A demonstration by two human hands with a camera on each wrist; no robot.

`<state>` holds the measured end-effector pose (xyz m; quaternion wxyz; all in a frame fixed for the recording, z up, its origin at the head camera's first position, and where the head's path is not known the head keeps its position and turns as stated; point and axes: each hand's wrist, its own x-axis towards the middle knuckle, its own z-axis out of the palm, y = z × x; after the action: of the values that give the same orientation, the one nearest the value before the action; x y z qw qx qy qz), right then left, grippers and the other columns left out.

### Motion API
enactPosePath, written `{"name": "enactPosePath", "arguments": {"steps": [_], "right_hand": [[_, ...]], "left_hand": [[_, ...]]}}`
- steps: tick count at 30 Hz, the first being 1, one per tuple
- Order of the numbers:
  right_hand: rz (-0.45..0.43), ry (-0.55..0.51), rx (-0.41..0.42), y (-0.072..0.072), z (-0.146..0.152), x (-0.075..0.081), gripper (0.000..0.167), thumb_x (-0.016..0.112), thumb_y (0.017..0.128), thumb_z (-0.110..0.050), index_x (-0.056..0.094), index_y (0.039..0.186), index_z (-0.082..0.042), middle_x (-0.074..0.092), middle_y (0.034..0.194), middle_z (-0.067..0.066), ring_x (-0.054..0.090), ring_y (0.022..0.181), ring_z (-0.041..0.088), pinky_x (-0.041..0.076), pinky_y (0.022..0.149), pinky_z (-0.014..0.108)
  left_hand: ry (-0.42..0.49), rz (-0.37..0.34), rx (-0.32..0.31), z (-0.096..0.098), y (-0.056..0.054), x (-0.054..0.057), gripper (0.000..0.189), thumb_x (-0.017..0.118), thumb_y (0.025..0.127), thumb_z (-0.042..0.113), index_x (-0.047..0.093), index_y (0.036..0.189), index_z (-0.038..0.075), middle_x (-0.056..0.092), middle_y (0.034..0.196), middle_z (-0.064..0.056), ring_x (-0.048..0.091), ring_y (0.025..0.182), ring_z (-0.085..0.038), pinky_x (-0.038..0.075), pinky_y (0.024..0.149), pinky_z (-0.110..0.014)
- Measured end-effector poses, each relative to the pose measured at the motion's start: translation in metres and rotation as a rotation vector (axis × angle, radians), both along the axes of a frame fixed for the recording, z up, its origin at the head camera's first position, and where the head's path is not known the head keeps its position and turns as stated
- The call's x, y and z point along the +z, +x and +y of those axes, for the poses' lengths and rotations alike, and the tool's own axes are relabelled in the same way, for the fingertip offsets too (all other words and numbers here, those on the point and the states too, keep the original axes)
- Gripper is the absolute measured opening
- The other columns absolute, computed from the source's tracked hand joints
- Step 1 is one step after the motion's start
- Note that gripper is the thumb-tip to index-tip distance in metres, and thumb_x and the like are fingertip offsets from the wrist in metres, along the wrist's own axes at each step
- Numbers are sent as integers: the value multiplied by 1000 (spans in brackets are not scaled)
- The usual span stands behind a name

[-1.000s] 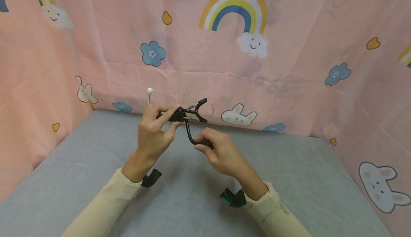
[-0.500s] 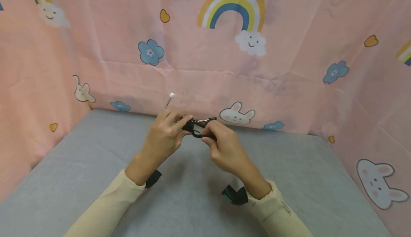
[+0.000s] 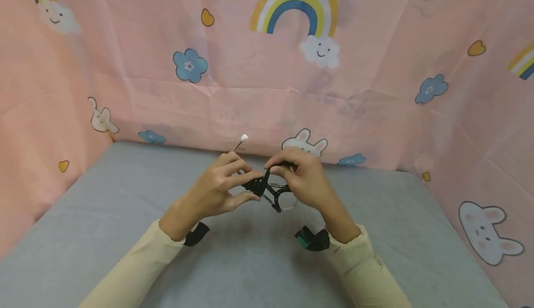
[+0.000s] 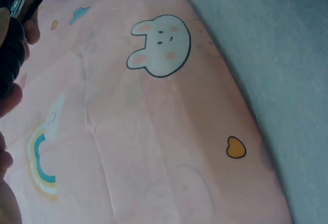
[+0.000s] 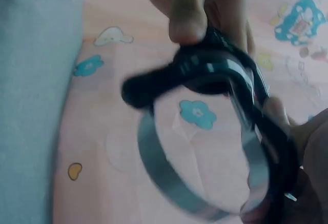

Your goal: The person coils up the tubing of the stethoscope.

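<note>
A stethoscope is held up over the table, its black tubing coil (image 3: 254,185) wound about the metal ear tubes. My left hand (image 3: 221,182) grips this coil between thumb and fingers. A white eartip (image 3: 244,137) sticks out beyond the left fingers on a thin metal tube. Right of the coil, my right hand (image 3: 306,176) pinches the free length of tubing (image 3: 267,176), drawn upward. In the right wrist view the black Y-shaped fork (image 5: 154,85) and curved metal spring band (image 5: 164,167) appear close up. The left wrist view catches only part of the coil (image 4: 11,60).
A grey cloth-covered table (image 3: 250,271) lies below both hands. Pink printed curtain (image 3: 233,99) rises behind it and along both sides. Black pieces, a left one (image 3: 196,234) and a right one (image 3: 313,239), jut out at the wrists.
The left hand has moved right and down with the coil. The right hand has carried the tubing from below the fork to above it, and the fork now points down to the right.
</note>
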<state>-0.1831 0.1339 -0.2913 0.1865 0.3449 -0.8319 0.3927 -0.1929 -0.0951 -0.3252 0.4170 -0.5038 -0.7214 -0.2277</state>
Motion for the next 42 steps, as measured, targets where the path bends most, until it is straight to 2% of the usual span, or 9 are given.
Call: {"name": "enactPosePath", "arguments": {"steps": [4, 8, 12, 18, 24, 27, 34, 38, 42], "right_hand": [[-142, -99, 78, -8, 6, -1, 12, 69, 92, -8, 76, 101, -7, 72, 96, 7, 58, 76, 8, 50, 69, 23], [-253, -128, 111, -12, 10, -1, 18, 67, 95, -12, 72, 110, -4, 70, 107, 12, 66, 89, 8, 56, 78, 25], [-353, -130, 127, -15, 12, -1, 23, 65, 96, -13, 67, 117, -4, 67, 112, 15, 68, 92, 15, 57, 83, 28], [-450, -166, 140, -18, 5, -8, 36, 59, 99, -16, 47, 131, -4, 68, 108, 17, 67, 92, 16, 57, 84, 30], [-392, -276, 151, -14, -5, -13, 39, 52, 103, -9, 32, 136, -6, 66, 115, 25, 68, 93, 11, 56, 86, 27], [-350, -244, 152, -12, -8, -15, 30, 50, 103, -5, 39, 131, -6, 64, 121, 22, 67, 99, 14, 54, 88, 29], [-269, -133, 175, -9, -14, -21, 24, 46, 103, -2, 63, 120, -6, 72, 112, 15, 70, 102, 22, 53, 93, 35], [-141, -63, 159, -8, -15, -23, 23, 55, 98, 3, 70, 110, -10, 74, 110, 6, 69, 103, 17, 55, 89, 32], [-37, -20, 182, -6, -18, -23, 30, 70, 89, 2, 73, 112, -16, 73, 110, -1, 66, 105, 13, 55, 86, 30]], "left_hand": [[73, -57, -69, -3, -2, 1, 47, 93, 65, 23, 77, 106, 6, 68, 89, -5, 49, 83, -20, 42, 72, -32], [134, -148, -131, -5, -3, 1, 46, 94, 65, 20, 77, 105, 5, 69, 89, -5, 48, 84, -18, 40, 68, -29], [190, -237, -192, -8, -1, 1, 43, 89, 73, 29, 77, 106, 4, 69, 90, -5, 47, 85, -16, 37, 68, -26], [312, -320, -175, -10, 3, 2, 46, 81, 80, 41, 77, 108, 5, 72, 91, -6, 52, 86, -15, 40, 70, -25], [478, -367, -64, -12, 5, 6, 45, 90, 72, 21, 76, 111, 4, 72, 92, -8, 59, 90, -15, 45, 83, -25], [511, -383, -7, -11, 5, 7, 49, 90, 70, 14, 75, 115, 4, 72, 94, -9, 59, 90, -16, 45, 81, -26], [517, -420, 124, -10, 5, 8, 58, 87, 73, 9, 69, 128, 10, 68, 93, -8, 46, 80, -18, 36, 71, -21], [536, -411, 148, -10, 4, 9, 53, 87, 74, 9, 71, 125, 9, 68, 93, -10, 48, 84, -17, 38, 72, -21], [544, -395, 198, -9, 3, 9, 51, 87, 75, 14, 72, 124, 12, 69, 94, -9, 49, 82, -18, 38, 71, -25]]}}
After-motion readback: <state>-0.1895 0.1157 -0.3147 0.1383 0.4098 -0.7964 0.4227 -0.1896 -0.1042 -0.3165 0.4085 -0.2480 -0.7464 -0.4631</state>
